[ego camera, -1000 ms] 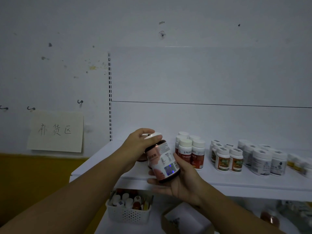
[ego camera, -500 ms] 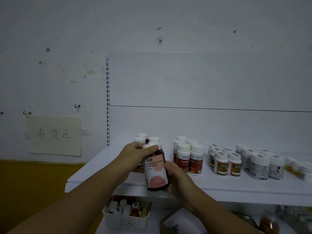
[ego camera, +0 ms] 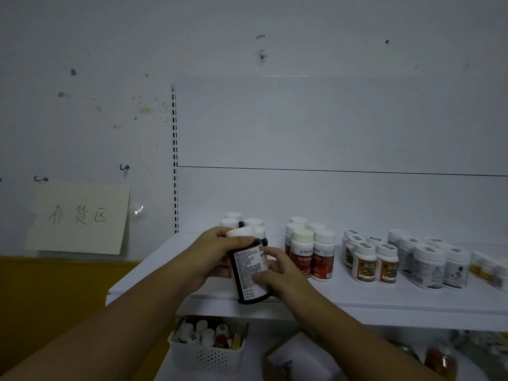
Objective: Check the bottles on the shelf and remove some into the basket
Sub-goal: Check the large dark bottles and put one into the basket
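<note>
I hold the bottle point(ego camera: 248, 270) in both hands, just in front of the left end of the shelf point(ego camera: 357, 301). It leans a little, with the fine print of its back label toward me. My left hand point(ego camera: 213, 253) curls round its shoulder under the white cap. My right hand point(ego camera: 277, 276) wraps the lower body, thumb on the label.

It looks stiff and dark-walled, glass or hard plastic, I cannot tell which. The bare wall is probably slick, and the weight modest. I would carry it by the labelled body, not the cap, which might turn. The basket point(ego camera: 209, 358) sits below the shelf, several bottles already in it.
</note>
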